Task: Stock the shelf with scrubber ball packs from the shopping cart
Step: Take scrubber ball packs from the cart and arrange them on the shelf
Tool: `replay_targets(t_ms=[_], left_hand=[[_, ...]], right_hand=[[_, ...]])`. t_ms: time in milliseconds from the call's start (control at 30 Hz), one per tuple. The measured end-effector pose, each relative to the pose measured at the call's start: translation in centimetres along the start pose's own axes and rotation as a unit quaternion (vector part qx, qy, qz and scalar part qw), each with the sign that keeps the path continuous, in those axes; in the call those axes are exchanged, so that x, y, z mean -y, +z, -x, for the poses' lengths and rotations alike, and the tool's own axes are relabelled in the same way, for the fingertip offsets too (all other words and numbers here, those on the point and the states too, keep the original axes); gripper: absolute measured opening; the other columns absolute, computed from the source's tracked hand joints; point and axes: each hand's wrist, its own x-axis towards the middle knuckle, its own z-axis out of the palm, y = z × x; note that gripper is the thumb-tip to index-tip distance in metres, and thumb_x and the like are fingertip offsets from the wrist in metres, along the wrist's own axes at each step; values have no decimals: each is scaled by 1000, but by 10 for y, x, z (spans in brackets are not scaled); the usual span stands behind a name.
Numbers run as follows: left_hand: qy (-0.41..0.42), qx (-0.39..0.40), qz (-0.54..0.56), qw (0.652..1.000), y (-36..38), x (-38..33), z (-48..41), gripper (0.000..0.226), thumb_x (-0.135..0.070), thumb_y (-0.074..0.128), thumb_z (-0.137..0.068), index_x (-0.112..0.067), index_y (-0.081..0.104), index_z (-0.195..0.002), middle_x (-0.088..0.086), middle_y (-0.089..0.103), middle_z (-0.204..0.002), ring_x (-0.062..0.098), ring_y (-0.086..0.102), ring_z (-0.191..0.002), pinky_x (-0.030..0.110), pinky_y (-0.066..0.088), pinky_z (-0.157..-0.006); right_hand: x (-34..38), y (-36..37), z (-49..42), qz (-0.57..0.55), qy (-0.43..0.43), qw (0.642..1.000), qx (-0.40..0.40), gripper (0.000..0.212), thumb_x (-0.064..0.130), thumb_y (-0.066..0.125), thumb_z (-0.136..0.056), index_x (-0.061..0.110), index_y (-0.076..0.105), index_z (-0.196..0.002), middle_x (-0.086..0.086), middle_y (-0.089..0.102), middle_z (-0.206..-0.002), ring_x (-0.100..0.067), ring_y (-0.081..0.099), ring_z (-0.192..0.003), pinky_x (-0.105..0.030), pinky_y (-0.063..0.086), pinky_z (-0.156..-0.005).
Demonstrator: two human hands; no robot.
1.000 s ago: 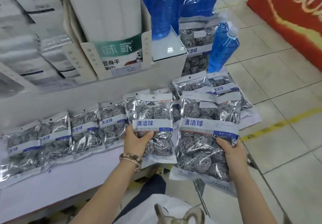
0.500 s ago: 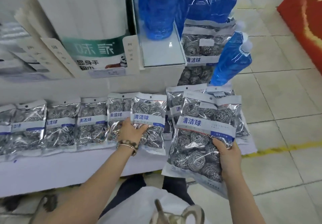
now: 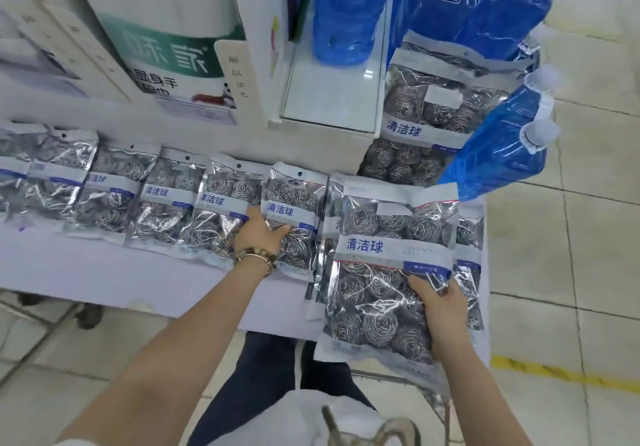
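Several scrubber ball packs (image 3: pixel 114 192) lie in an overlapping row along the white shelf (image 3: pixel 104 272), running from nine o'clock toward the middle of the view. Behind them, at about eleven o'clock, stands a white carton with green lettering (image 3: pixel 166 47). The left hand (image 3: pixel 261 230), a beaded bracelet (image 3: pixel 254 259) on its wrist, rests fingers-spread and palm-down on the rightmost pack of the row (image 3: pixel 294 227), pressing it flat against the shelf (whether the thumb hooks under the edge cannot be told). Just to the right of centre, the right hand (image 3: pixel 441 310) grips a larger pack (image 3: pixel 388 272) by its lower right corner, thumb on the front and fingers curled behind, holding it tilted above further packs stacked at the shelf's right end. Up at one o'clock, another pack (image 3: pixel 436 109) leans against the shelf's end, with blue liquid refill pouches (image 3: pixel 498 147) beside and above it. Grey floor tiles (image 3: pixel 571 255) fill the three o'clock side.
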Motion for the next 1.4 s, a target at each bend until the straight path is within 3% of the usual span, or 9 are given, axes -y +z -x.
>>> replay_targets(t_ms=[100,267,333,433,667,900,1100,1233,1400], left_hand=[[56,-54,-62,995,4,1,-3,75,-48,70,-71,-12,39,-129,7,58,-111,24,58,-101,41,50,-87],[217,-41,-216,951,8,3,-2,73,-41,58,-84,-27,18,-144,10,11,-153,29,15,-139,48,18,-113],[266,21,-290,919,14,8,-5,78,-55,48,-85,-29,7,-146,8,-5,-155,29,-1,-142,48,4,-114],[256,83,-321,908,21,11,-10,86,-64,41,-83,-28,-4,-146,7,-20,-152,30,-7,-141,49,5,-114],[212,88,-297,927,22,6,-4,83,-60,41,-85,-30,-5,-146,4,-20,-153,31,-7,-141,53,22,-110],[253,61,-225,939,16,-19,23,69,-52,42,-89,-24,14,-146,8,-5,-154,28,1,-142,44,9,-113],[391,129,-214,886,57,-73,77,62,-43,47,-89,-26,21,-143,4,6,-154,23,6,-141,42,8,-116],[422,164,-288,844,90,-95,88,69,-47,41,-90,-24,9,-146,4,-7,-154,22,-4,-142,47,1,-114],[409,192,-386,804,121,-85,85,86,-64,38,-84,-26,-9,-145,7,-29,-147,24,-19,-139,55,-8,-110]], right_hand=[[0,-3,-3,1,-6,1000,3,29,15,68,-84,14,58,-111,4,50,-71,-15,47,-64,-29,38,-58],[-3,-2,-5,-26,14,999,-15,30,12,69,-83,11,58,-110,3,52,-72,-18,51,-67,-31,43,-62],[-4,-1,-6,-36,18,999,-21,31,13,70,-82,12,58,-111,-1,58,-78,-23,56,-76,-36,49,-72],[-5,-1,-7,-46,20,998,-34,33,14,71,-82,16,59,-112,-5,65,-90,-26,61,-85,-43,51,-84],[0,-11,-4,-57,-4,996,-64,28,10,68,-84,19,60,-108,1,64,-90,-20,60,-85,-34,46,-79],[-3,-43,-20,-74,38,994,-77,21,13,68,-83,21,64,-102,-13,70,-97,-30,66,-87,-44,53,-83],[-2,-85,-51,-55,46,994,-78,21,9,66,-84,11,63,-105,-12,69,-89,-30,66,-80,-43,53,-79],[-7,-97,-71,-31,53,997,-50,14,5,65,-84,17,63,-91,-7,69,-84,-26,65,-75,-34,50,-71],[-33,-111,-102,47,46,997,-28,23,8,68,-83,10,62,-105,-7,66,-92,-18,60,-78,-27,43,-63]])
